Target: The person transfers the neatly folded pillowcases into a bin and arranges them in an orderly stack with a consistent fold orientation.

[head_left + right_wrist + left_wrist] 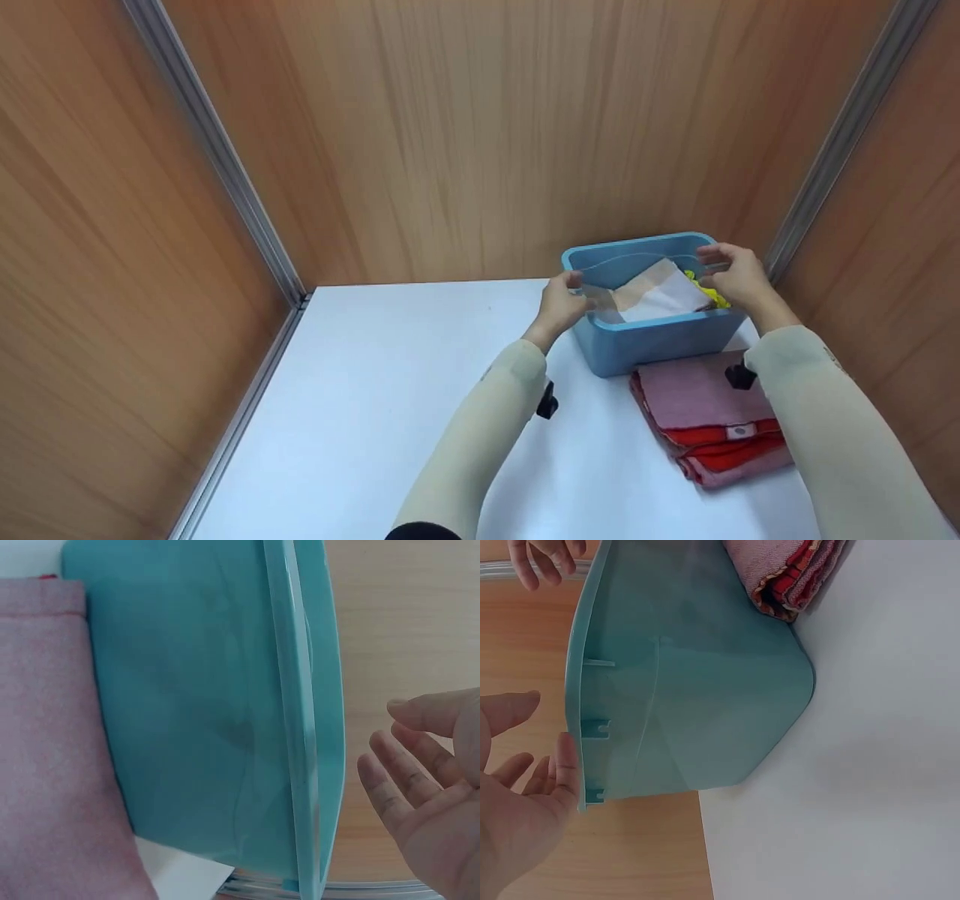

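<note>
A blue plastic bin (652, 343) stands at the back right of the white table. Inside it lie a folded white and beige cloth (660, 289) and something yellow (712, 295). My left hand (561, 306) is at the bin's left rim; in the left wrist view its thumb and fingers stand apart, one finger at the rim. Above the right side of the bin is my right hand (739, 279), its fingers loosely spread with nothing visible between them in the right wrist view. A thin pale curved line crosses the bin's opening; I cannot tell what it is.
In front of the bin lies a folded stack of pink and red cloth (712, 397), close against its wall. Wooden panels (465, 150) with grey metal corner strips (225, 150) enclose the back and sides of the white table (390, 405).
</note>
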Tool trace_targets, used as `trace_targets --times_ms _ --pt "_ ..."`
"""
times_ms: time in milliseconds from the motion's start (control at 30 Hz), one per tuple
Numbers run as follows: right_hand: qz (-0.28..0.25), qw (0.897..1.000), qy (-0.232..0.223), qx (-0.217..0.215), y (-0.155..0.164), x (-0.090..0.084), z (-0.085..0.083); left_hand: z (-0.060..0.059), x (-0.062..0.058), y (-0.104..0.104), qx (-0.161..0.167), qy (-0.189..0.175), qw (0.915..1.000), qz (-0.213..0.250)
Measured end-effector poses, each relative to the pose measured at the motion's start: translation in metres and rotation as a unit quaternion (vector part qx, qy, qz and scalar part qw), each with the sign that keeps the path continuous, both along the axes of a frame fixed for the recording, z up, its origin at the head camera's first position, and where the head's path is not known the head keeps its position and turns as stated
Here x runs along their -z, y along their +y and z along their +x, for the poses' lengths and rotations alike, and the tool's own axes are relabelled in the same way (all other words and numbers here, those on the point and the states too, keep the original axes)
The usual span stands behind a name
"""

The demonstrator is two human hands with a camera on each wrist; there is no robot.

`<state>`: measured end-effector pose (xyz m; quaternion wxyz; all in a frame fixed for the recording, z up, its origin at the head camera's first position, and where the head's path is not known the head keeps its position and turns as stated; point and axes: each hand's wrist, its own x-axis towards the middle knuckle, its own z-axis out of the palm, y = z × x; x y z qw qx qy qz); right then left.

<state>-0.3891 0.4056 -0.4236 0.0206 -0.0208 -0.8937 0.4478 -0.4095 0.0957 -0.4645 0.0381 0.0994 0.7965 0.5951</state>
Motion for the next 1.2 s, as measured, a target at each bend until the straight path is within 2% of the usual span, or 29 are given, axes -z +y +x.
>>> trace_targets --times_ms 367,700,1200 --pt "-0.001 1.0 0.011 -0.014 -0.001 0.002 0.005 0.002 0.007 -0.016 0.007 -0.014 0.9999 -0.006" --pt "0.008 0.998 0.05 -0.043 -0.012 0.005 0.009 0.004 0.011 -0.028 0.029 0.008 0.9995 -0.008" --pt "0.027 0.995 0.057 -0.073 -0.025 0.015 0.021 0.025 0.012 -0.043 0.068 -0.004 0.9976 0.003"
